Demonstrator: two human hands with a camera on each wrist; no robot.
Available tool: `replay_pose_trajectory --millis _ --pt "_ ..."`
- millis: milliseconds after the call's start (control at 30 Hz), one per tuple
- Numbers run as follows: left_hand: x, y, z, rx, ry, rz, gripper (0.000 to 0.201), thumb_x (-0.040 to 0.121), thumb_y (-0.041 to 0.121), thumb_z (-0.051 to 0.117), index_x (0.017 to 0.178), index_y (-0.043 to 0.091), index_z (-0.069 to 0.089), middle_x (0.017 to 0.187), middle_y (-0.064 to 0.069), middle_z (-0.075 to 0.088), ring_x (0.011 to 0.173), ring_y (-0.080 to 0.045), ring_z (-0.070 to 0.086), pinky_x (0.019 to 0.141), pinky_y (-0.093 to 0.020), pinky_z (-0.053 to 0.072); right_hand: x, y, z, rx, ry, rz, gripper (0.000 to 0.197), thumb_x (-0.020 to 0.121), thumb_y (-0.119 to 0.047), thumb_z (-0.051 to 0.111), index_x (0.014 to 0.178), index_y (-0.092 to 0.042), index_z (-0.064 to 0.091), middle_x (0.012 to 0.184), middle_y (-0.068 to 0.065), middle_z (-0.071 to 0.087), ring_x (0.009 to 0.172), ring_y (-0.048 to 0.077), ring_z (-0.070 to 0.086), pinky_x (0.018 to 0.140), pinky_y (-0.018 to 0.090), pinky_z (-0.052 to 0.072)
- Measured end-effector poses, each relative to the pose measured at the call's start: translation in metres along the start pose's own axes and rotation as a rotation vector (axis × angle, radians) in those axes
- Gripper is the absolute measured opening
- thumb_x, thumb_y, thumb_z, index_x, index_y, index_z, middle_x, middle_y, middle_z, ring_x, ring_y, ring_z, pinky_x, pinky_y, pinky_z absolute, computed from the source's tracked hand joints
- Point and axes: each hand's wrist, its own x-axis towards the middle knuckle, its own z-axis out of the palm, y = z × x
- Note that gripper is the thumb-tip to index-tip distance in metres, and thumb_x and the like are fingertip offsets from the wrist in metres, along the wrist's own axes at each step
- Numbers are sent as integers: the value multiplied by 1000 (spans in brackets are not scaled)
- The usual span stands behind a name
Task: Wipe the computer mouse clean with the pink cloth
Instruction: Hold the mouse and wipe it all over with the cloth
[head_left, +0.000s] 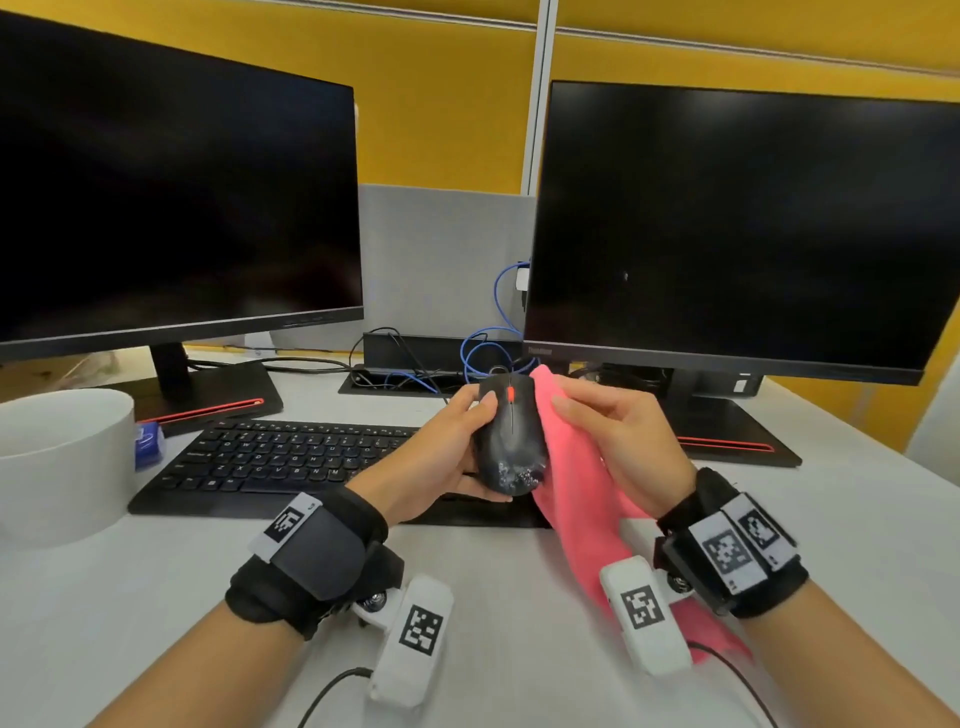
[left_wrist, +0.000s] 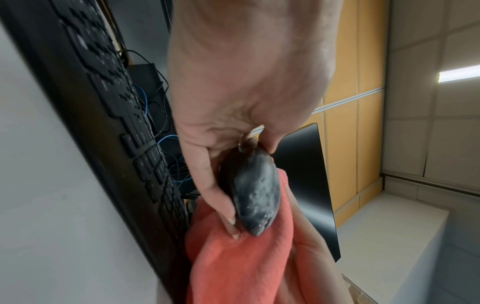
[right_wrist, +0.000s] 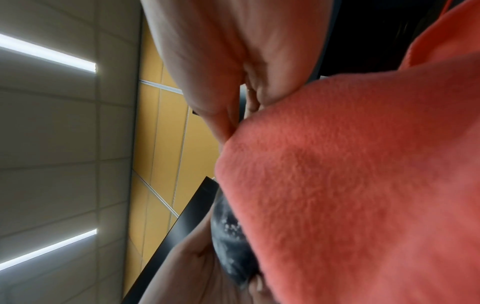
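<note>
1. Left hand (head_left: 447, 457) grips the computer mouse (head_left: 511, 436), fingers curled round its left flank and underside, and holds it clear of the bench (head_left: 509, 597), above the near edge of the keyboard (head_left: 275, 457).
2. Right hand (head_left: 618, 441) pinches the pink cloth (head_left: 571, 483) between thumb and fingers; cloth lies against the mouse's right side, its tail trailing down past the right wrist toward the bench.
3. Mouse: black, red scroll wheel, cord running off its far end. A patch of whitish specks sits on the near end of the shell, uncovered.
4. Step in hand, as judged: wiping under way along the right flank, near-end residue not yet cleared.
5. Next move likely calls for bringing the cloth across to the speckled patch and rubbing it, while the left hand braces the mouse or turns it to present that end.
6. Views compared:
   - Head view alone gives the layout: two dark monitors, keyboard, a white tub at the left.
   - Left wrist view shows a grey film spread over much of the shell, wider than the head view suggests, and cloth bunched below the mouse.
   - Right wrist view is mostly filled by cloth; only a sliver of speckled mouse shows.
</note>
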Motion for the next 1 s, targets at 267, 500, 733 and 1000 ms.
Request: replay_pose_trajectory --millis 267,500,733,1000 --pt "-2 -3 5 -14 -58 -31 31 105 36 35 129 21 49 122 -7 66 94 -26 71 58 -40 59 1 -18 -16 -291 -224 -43 19 79 -4 74 97 -8 78 92 4 63 90 6 60 85 18 48" --pt "-3 -3 4 -11 -92 -28 34 105 37 36 131 17 48 124 -11 65 96 -30 71 56 -39 58 3 -11 -14 -337 -125 -179 14 77 -7 78 92 -7 78 90 10 70 86 20 63 84 24 49" --pt "-1 -5 4 37 -127 -54 33 105 38 38 128 18 49 123 -13 65 98 -33 71 56 -39 58 9 -6 -21 -386 -68 -171 12 77 -11 80 89 -11 78 89 4 75 91 25 69 90 41 54" --pt "0 -5 -1 14 -113 -8 31 105 35 35 131 23 49 123 -6 66 98 -29 71 63 -45 59 9 -15 -42 -576 -201 -71 13 72 -19 84 84 -16 79 84 3 73 78 19 67 82 35 55"
